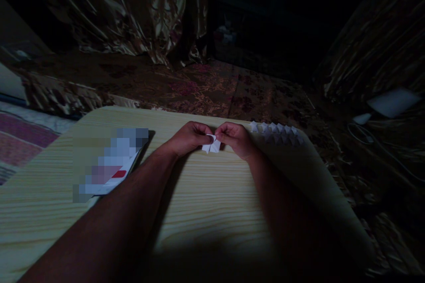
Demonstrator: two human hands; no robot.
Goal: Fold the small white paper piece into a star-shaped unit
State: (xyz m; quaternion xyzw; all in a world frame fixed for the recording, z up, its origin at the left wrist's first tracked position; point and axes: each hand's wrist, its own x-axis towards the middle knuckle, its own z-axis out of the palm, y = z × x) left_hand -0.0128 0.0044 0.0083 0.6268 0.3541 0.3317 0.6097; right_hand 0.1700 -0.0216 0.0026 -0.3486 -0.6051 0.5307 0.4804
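Between my two hands is a small piece of folded white paper (212, 146), creased into flaps, near the far side of the table. My left hand (191, 137) pinches its left side, with the thumb lying over the top of the paper. On the other side, my right hand (234, 136) grips the upper right corner between thumb and fingers. Several small folded white paper pieces (277, 130) with pointed corners stand in rows to the right of my right hand. The undersides of my fingers are hidden.
A pale wood-grain table (212, 212) lies under my arms. A blurred-out flat object (121, 159) with a dark edge rests left of my left forearm. Patterned curtains (139, 9) hang beyond a cloth-covered ledge (186, 82). A white cable (388, 146) runs at the right.
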